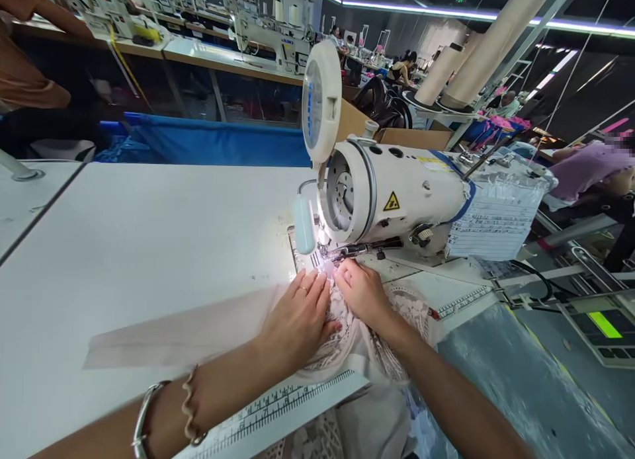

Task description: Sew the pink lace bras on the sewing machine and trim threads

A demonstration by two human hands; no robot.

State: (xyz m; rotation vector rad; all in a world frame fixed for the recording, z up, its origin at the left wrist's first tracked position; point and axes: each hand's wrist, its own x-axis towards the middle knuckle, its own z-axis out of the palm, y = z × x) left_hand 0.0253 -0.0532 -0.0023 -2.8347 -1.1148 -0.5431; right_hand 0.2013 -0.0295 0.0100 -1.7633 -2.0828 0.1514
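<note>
While a sheer strip (178, 336) lies flat across the white desk (124, 247) at the left, its long axis runs left to right and slightly upward, ending under the left hand (297, 323). That hand rests palm down on pale lace (342, 343), fingers (312, 288) together and stretched forward, pressing the cloth flat rather than gripping it. A ring sits on one finger, and two bracelets (169, 413) circle the wrist.

Just to its right, touching or nearly touching, the right hand (364, 293) also lies on the lace, its fingers curled lightly and pointing toward the needle area (325, 260), which sits just ahead of both sets of fingertips under a bright lamp glare. The right hand is the nearer of the two to the needle.

The lace spreads from under both hands back toward the person and over the desk edge. A printed ruler (278, 403) runs along the near edge of the desk, below the left forearm. Behind the hands stands the white sewing machine (397, 194). Other workers sit far off at the right.
</note>
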